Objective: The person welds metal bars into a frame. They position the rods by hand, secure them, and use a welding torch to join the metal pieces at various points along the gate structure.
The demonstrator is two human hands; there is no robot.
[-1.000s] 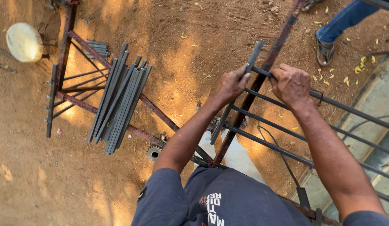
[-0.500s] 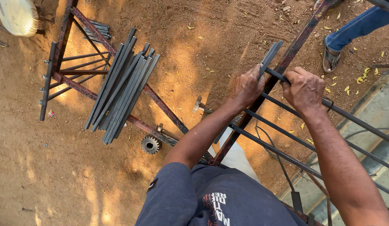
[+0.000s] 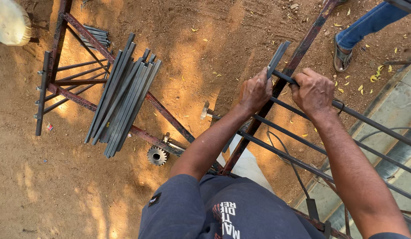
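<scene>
My left hand (image 3: pixel 256 92) is clenched around the flat steel bar (image 3: pixel 277 59), and my right hand (image 3: pixel 312 92) is wrapped tight on the same bar just beside it. I see that bar lying across the rusty frame rail (image 3: pixel 302 44), above the other dark bars (image 3: pixel 302 132). Left of the rail a hammer (image 3: pixel 206 110) lies on the dirt, then a gear (image 3: pixel 157 156), then a bundle of flat bars (image 3: pixel 125 99) on a stand. Beyond the rail stands another person's sandalled foot (image 3: pixel 341 57).

Short-sleeved navy T-shirt with white lettering; bare forearms
</scene>
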